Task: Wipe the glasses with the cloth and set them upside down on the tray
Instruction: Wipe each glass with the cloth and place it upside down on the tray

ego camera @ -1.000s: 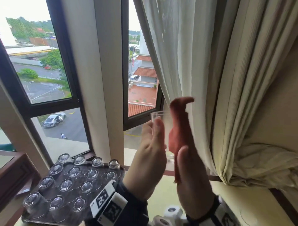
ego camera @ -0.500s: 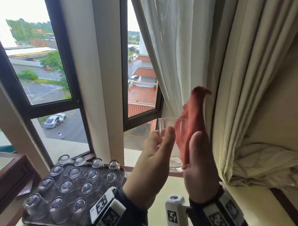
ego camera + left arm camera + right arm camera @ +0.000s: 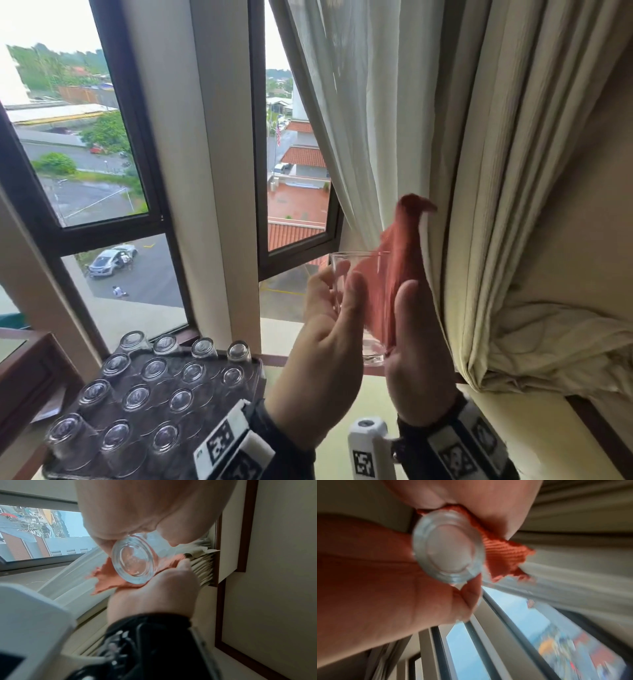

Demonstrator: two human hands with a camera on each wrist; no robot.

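Observation:
I hold a clear glass (image 3: 359, 274) upright in front of the window, with my left hand (image 3: 339, 284) curled round its left side. My right hand (image 3: 411, 325) grips the red cloth (image 3: 400, 246) against the right side of the glass, and a loose corner of the cloth sticks up. From the left wrist I look at the thick glass base (image 3: 133, 558), the cloth (image 3: 109, 578) and the right hand (image 3: 154, 591). The blurred right wrist view shows the base (image 3: 448, 550), the cloth (image 3: 503, 555) and the left hand (image 3: 368, 574). The dark tray (image 3: 258, 380) at lower left carries several upside-down glasses (image 3: 144, 397).
Heavy cream curtains (image 3: 513, 205) hang close on the right, bunched on the sill. Window frames (image 3: 257, 171) stand straight ahead. A pale ledge (image 3: 342, 428) lies under my hands. A wooden piece of furniture (image 3: 27, 370) stands left of the tray.
Over the last second the right hand and cloth have shifted right and down along the glass, and more of the glass now shows between my hands. The tray has not changed.

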